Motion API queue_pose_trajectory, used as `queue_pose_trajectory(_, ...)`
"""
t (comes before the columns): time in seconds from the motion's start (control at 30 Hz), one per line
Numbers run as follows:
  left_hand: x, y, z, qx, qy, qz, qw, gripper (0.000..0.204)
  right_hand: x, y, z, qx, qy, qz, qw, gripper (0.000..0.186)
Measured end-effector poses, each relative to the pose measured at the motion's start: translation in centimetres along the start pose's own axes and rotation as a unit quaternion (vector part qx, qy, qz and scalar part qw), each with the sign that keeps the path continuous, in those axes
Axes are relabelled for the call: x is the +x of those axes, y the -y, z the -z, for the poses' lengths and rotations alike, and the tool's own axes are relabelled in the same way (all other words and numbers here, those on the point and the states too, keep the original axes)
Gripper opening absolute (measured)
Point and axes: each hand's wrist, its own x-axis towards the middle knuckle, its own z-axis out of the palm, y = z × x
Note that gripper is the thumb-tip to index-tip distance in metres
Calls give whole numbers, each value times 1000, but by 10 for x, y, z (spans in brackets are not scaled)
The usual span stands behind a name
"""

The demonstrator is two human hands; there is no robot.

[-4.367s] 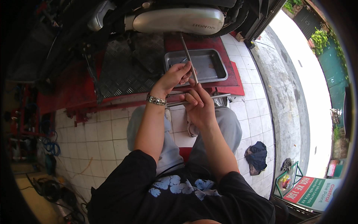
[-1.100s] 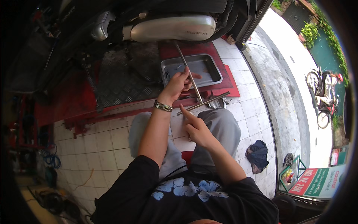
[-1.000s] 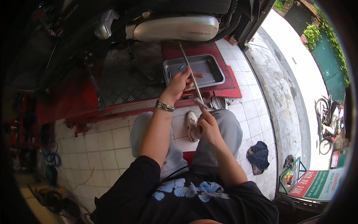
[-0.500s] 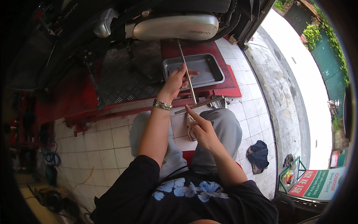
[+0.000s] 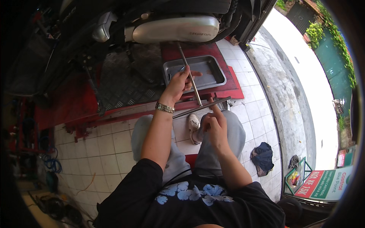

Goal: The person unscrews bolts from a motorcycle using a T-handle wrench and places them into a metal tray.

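A long metal T-handle wrench (image 5: 196,93) slants down from beneath the silver engine cover (image 5: 175,29) of a motorbike. My left hand (image 5: 177,86) is closed around the middle of its shaft, thumb along the rod and a finger stretched out past it. My right hand (image 5: 215,126) has its index finger extended against the crossbar, right of where it meets the shaft, while its other fingers are curled with no grip on the bar. Under the engine, behind my left hand, lies a grey metal tray (image 5: 224,80). The wrench's far end is hidden below the engine.
The tray rests on a red lift platform (image 5: 232,88) with a dark tread plate (image 5: 118,81). A dark cloth (image 5: 262,159) lies on the white tiles at right. Blue hose (image 5: 52,164) is coiled at left. A sign board (image 5: 323,185) stands at lower right.
The crossbar has turned a little about the shaft. My right hand has shifted right and away from me, its fingertip now right of the shaft. My left hand stays on the shaft.
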Motion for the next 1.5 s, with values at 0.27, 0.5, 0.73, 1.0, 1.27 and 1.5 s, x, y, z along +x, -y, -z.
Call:
queue_pose_trajectory(0.27,-8,-3,1,-47,52,-12,997,64,29,18,-30,-259,-112,188,941,20)
queue_pose_trajectory(0.5,-27,-3,15,16,137,28,990,62,30,15,-35,-405,-119,245,873,27)
queue_pose_trajectory(0.73,-26,2,4,30,95,10,995,63,-7,13,-49,-420,89,227,874,66)
queue_pose_trajectory(1.0,-20,9,1,2,79,22,997,62,11,-28,4,-266,-40,25,963,67)
queue_pose_trajectory(1.27,-14,16,3,-18,47,26,998,63,-3,7,-26,-301,155,130,932,82)
queue_pose_trajectory(1.5,-16,9,-4,-8,42,16,999,61,-3,-25,9,-231,30,-57,971,70)
